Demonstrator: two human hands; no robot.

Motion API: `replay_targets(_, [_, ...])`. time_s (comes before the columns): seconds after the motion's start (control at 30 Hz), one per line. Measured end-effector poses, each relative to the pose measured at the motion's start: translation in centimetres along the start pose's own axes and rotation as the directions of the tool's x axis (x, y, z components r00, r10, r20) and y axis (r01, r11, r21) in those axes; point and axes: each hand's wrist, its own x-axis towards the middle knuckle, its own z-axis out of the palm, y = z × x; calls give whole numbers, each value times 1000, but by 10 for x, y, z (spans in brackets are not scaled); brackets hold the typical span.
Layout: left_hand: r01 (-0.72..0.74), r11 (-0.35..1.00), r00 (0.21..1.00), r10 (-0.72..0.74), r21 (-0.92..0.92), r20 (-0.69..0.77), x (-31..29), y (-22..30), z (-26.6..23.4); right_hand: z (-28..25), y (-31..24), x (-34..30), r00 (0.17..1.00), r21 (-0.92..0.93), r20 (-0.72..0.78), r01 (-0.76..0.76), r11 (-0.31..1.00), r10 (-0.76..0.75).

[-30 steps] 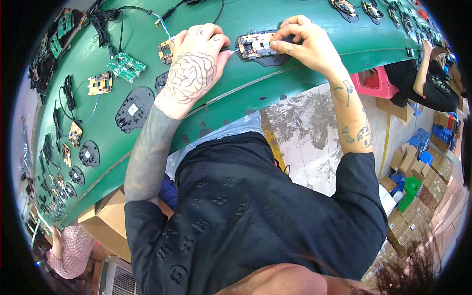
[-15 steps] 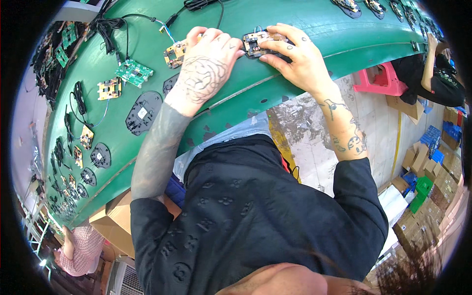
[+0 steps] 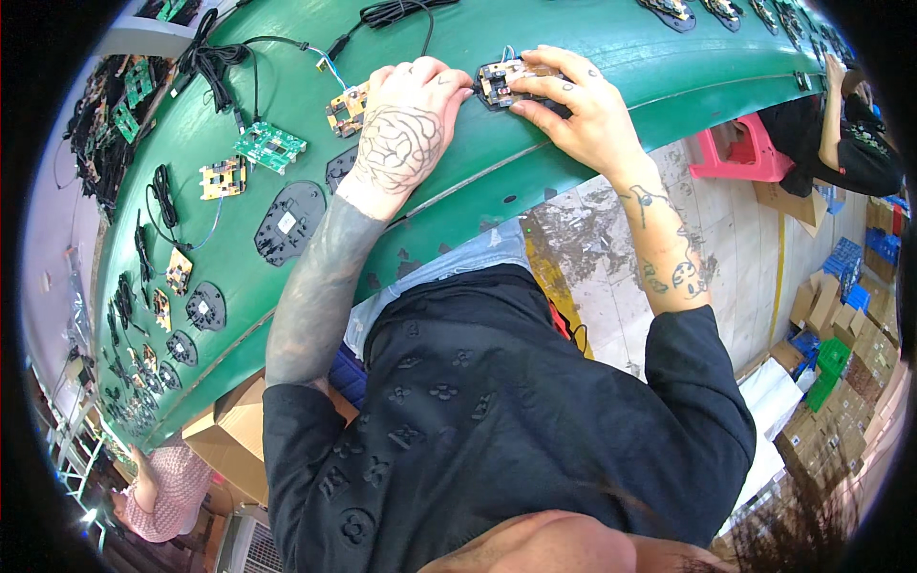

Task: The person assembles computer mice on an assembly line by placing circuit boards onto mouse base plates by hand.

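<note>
My right hand (image 3: 578, 110) is closed over a black computer mouse base (image 3: 483, 96) with a tan circuit board (image 3: 499, 80) on it, fingers across the top and thumb at the near edge. To its left, my left hand (image 3: 413, 115) has thumb and forefinger pinched at the base's left end, where a black cable (image 3: 427, 38) comes down behind the knuckles. Its other fingers are partly hidden. Another tan circuit board (image 3: 346, 111) and a partly covered black base (image 3: 339, 168) lie beside my left hand.
On the green work surface (image 3: 535, 158) lie a green circuit board (image 3: 271, 146), a tan board (image 3: 223, 179), a black base (image 3: 289, 222) and bundled cables (image 3: 207, 59). More parts line both ends. A pink stool (image 3: 712, 153) and co-workers are nearby.
The loose parts on the left appear slightly farther right and lower. Both hands stay at the mouse base, my left one slightly lower in view, its fingers still pinched.
</note>
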Motion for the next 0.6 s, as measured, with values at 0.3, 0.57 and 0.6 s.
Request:
replay_targets(0.3, [32, 996, 999, -31, 78, -13, 0, 5, 5, 2, -4, -1, 999, 24, -9, -33, 999, 33])
replay_targets(0.57, [49, 989, 998, -45, 137, -32, 4, 10, 9, -5, -7, 5, 1000, -25, 5, -1, 1000, 1])
replay_targets(0.6, [41, 990, 999, -38, 133, -21, 6, 9, 6, -6, -11, 7, 1000, -25, 8, 5, 1000, -5])
